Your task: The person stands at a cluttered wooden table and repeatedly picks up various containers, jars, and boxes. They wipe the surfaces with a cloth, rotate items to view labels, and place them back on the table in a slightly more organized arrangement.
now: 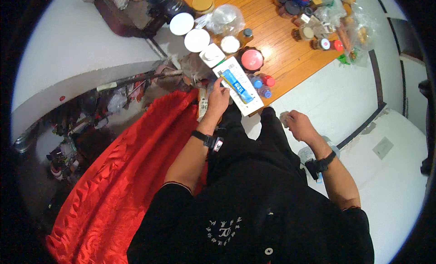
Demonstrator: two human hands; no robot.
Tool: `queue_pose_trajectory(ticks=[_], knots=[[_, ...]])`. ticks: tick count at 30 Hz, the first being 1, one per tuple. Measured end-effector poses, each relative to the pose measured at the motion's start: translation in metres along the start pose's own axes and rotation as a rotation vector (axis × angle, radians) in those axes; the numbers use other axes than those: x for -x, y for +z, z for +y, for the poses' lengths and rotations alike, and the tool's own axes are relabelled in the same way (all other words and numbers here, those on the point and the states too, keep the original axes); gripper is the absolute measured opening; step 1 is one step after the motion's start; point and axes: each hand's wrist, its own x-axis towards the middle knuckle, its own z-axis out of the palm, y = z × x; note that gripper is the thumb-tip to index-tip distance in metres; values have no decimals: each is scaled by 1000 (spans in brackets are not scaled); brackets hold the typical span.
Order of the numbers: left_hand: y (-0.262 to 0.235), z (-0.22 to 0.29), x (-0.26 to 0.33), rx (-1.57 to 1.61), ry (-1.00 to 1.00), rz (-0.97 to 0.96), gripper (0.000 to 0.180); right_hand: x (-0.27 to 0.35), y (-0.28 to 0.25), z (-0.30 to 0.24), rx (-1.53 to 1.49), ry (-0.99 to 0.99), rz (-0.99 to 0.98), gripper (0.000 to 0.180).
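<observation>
My left hand (219,100) is at the near left side of a white carton (245,108), its fingers drawn together at the left end of a blue and yellow packet (237,85). That packet lies slantwise along the carton's upper face. Over the floor to the right of my legs, my right hand (300,126) is closed, away from the table. A small, pale, crumpled thing (284,119) shows at its fingertips; its kind is too unclear to name.
The wooden table (277,46) holds a red-lidded jar (252,59), small capped bottles (268,80), white-lidded tubs (197,40) and a clear plastic bag (227,19). More jars and bags crowd its far right. Red cloth (131,187) hangs at my left; a clear container (306,154) stands below my right wrist.
</observation>
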Motion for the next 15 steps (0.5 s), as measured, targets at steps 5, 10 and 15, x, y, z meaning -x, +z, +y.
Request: queue_pose_trajectory(ticks=[5, 10, 15], knots=[[-8, 14, 22, -61, 23, 45, 62, 43, -36, 76, -103, 127, 84, 28], [13, -8, 68, -194, 30, 178, 55, 71, -69, 183, -179, 79, 72, 18], [78, -24, 128, -164, -19, 191, 47, 71, -105, 318, -213, 105, 110, 27]])
